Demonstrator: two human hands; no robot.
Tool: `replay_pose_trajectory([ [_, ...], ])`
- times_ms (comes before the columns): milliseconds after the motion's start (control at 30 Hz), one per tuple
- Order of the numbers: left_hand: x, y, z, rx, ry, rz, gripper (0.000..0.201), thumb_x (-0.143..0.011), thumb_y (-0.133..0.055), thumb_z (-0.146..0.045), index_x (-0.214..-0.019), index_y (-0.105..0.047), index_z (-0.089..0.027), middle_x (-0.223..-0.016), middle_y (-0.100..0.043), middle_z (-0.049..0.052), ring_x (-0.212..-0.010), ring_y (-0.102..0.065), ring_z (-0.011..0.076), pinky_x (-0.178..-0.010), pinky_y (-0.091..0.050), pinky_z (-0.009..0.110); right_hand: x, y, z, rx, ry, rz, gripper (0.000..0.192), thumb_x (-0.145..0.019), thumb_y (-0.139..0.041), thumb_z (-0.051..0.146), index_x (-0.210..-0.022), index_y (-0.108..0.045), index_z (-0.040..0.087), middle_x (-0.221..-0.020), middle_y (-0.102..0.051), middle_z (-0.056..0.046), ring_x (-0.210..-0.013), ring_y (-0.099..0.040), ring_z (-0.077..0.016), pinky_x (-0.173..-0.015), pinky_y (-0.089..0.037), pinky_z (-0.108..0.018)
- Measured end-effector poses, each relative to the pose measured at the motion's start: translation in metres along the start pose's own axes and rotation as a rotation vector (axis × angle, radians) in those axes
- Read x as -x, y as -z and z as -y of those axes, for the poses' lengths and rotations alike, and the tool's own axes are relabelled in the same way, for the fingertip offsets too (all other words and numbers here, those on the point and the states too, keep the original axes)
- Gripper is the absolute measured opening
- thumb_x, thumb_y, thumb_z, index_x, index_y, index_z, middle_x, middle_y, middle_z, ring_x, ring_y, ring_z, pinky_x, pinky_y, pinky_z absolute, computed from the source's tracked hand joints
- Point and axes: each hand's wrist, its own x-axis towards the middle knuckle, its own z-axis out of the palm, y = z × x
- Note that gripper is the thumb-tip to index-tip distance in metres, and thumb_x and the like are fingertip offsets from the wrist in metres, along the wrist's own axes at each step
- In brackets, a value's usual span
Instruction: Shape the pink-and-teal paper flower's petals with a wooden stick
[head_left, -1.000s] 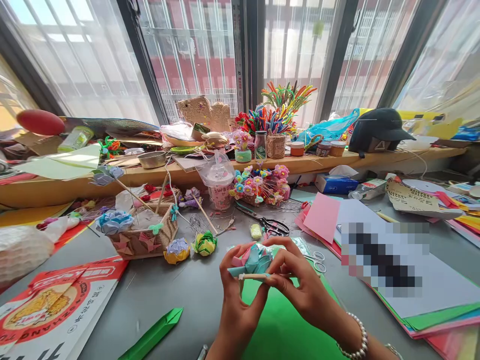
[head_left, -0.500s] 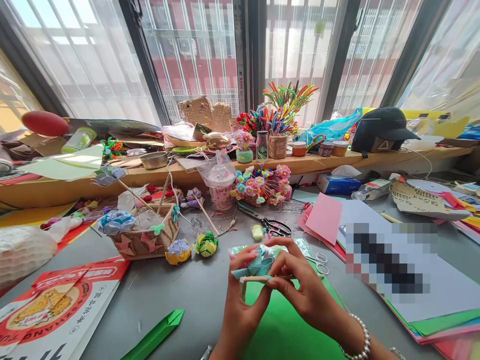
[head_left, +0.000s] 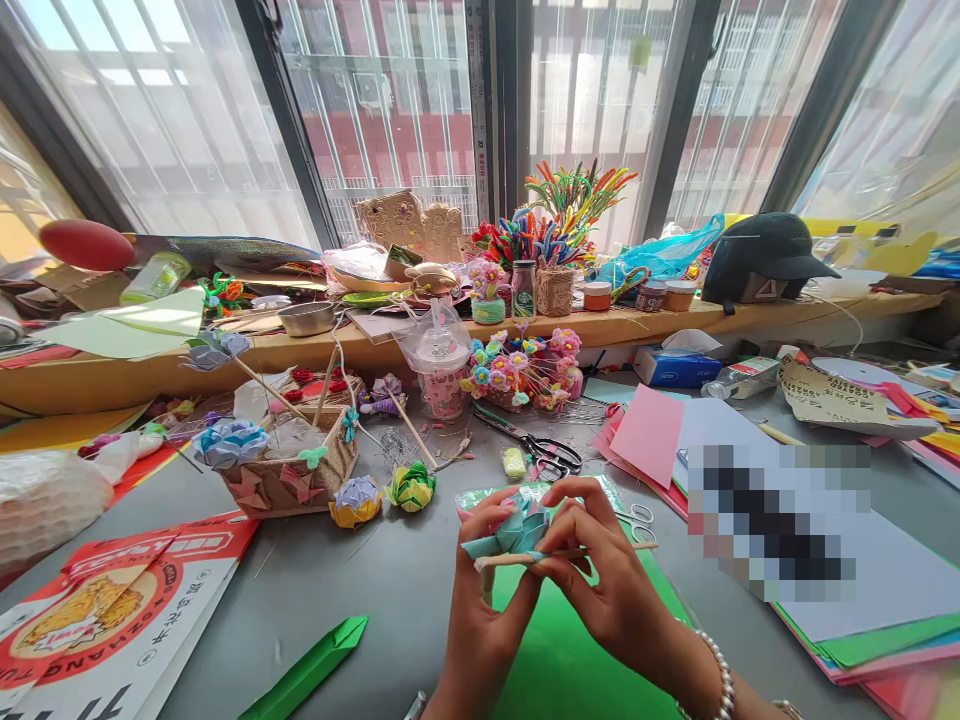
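A folded teal paper flower (head_left: 519, 532) is pinched in my left hand (head_left: 480, 625), whose fingers close around its back and side. My right hand (head_left: 615, 585) grips a thin wooden stick (head_left: 495, 561) between thumb and fingers, pressed against a petal edge of the flower. The stick lies nearly level, its left end whitish and its right end poking out past my right hand. Part of the flower is hidden behind my fingers. Below both hands lies a sheet of green paper (head_left: 574, 665).
Small scissors (head_left: 639, 520) lie right of my hands, with black-handled scissors (head_left: 555, 455) beyond. A decorated box (head_left: 281, 485) and two paper flowers stand left. Nearer are a folded green strip (head_left: 307, 670) and a printed bag (head_left: 97, 610). A paper stack (head_left: 885, 600) lies right.
The stick's right end now shows beyond my right hand, where it was mostly hidden before. Both hands stay in nearly the same place around the flower.
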Motion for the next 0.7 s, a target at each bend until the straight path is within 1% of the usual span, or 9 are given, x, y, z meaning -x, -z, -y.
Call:
replay_pose_trajectory([
  [67,0.000,0.000,-0.002,0.005,0.018,-0.015,0.032,-0.072,-0.067,-0.029,-0.101,-0.053,-0.026,-0.113,-0.052,0.005,-0.115,-0.045,0.0242,-0.091,-0.041,0.033,0.000,0.001,0.000,0.022,0.018,0.010,0.007,-0.086,-0.045,0.016,-0.085,-0.049,0.021,-0.100,-0.043,-0.010,-0.096,-0.046,-0.0209,-0.061,-0.051,-0.025],
  [133,-0.002,0.000,-0.004,-0.002,0.029,-0.028,0.035,-0.071,-0.067,-0.029,-0.103,-0.053,-0.026,-0.113,-0.053,0.004,-0.110,-0.049,0.0230,-0.089,-0.042,0.031,-0.001,0.003,0.000,0.051,0.023,0.008,0.007,-0.088,-0.045,0.021,-0.093,-0.049,0.021,-0.103,-0.043,-0.009,-0.089,-0.049,-0.0189,-0.061,-0.051,-0.026],
  [200,-0.004,0.001,-0.005,-0.026,0.036,-0.040,0.038,-0.071,-0.068,-0.026,-0.105,-0.052,-0.027,-0.112,-0.054,0.003,-0.102,-0.054,0.0206,-0.086,-0.043,0.030,-0.002,0.007,0.000,0.088,0.020,-0.031,0.016,-0.086,-0.050,0.030,-0.099,-0.048,0.022,-0.100,-0.044,-0.007,-0.078,-0.050,-0.0172,-0.060,-0.050,-0.027],
  [233,-0.005,0.002,-0.006,-0.038,0.036,-0.041,0.040,-0.071,-0.069,-0.024,-0.106,-0.051,-0.028,-0.111,-0.054,0.002,-0.098,-0.056,0.0196,-0.085,-0.043,0.029,-0.003,0.008,0.000,0.106,0.022,-0.059,0.021,-0.084,-0.054,0.035,-0.100,-0.049,0.022,-0.096,-0.045,-0.006,-0.075,-0.050,-0.0168,-0.060,-0.050,-0.028],
  [300,-0.007,0.003,-0.006,-0.059,0.025,-0.034,0.041,-0.071,-0.068,-0.021,-0.106,-0.050,-0.027,-0.111,-0.054,0.002,-0.098,-0.055,0.0196,-0.085,-0.042,0.030,-0.005,0.011,0.001,0.140,0.032,-0.096,0.023,-0.079,-0.060,0.038,-0.093,-0.052,0.022,-0.089,-0.046,-0.004,-0.074,-0.051,-0.0169,-0.063,-0.050,-0.029],
  [367,-0.007,0.005,-0.006,-0.071,0.003,-0.009,0.038,-0.071,-0.067,-0.022,-0.105,-0.051,-0.026,-0.115,-0.053,0.004,-0.104,-0.052,0.0224,-0.089,-0.040,0.033,-0.006,0.014,0.002,0.166,0.050,-0.100,0.018,-0.078,-0.062,0.036,-0.085,-0.055,0.021,-0.083,-0.049,-0.003,-0.075,-0.052,-0.0174,-0.065,-0.050,-0.028],
  [467,-0.005,0.005,-0.006,-0.085,-0.024,0.033,0.033,-0.071,-0.068,-0.023,-0.101,-0.054,-0.025,-0.118,-0.052,0.006,-0.111,-0.047,0.0263,-0.091,-0.037,0.037,-0.008,0.015,0.004,0.173,0.071,-0.081,0.010,-0.081,-0.059,0.029,-0.080,-0.056,0.020,-0.076,-0.052,-0.002,-0.071,-0.053,-0.0161,-0.061,-0.048,-0.026],
  [533,-0.004,0.004,-0.007,-0.092,-0.044,0.047,0.032,-0.069,-0.069,-0.023,-0.099,-0.056,-0.026,-0.115,-0.055,0.006,-0.112,-0.046,0.0264,-0.090,-0.037,0.037,-0.008,0.014,0.005,0.161,0.073,-0.069,0.007,-0.084,-0.056,0.025,-0.078,-0.056,0.019,-0.074,-0.053,-0.002,-0.068,-0.054,-0.0153,-0.058,-0.047,-0.024],
  [700,-0.003,0.004,-0.008,-0.096,-0.088,0.041,0.028,-0.071,-0.067,-0.026,-0.098,-0.058,-0.025,-0.110,-0.057,0.006,-0.110,-0.048,0.0256,-0.090,-0.037,0.036,-0.008,0.012,0.004,0.168,0.116,-0.068,0.011,-0.085,-0.051,0.018,-0.074,-0.052,0.020,-0.071,-0.054,-0.001,-0.066,-0.053,-0.0144,-0.058,-0.045,-0.024],
])
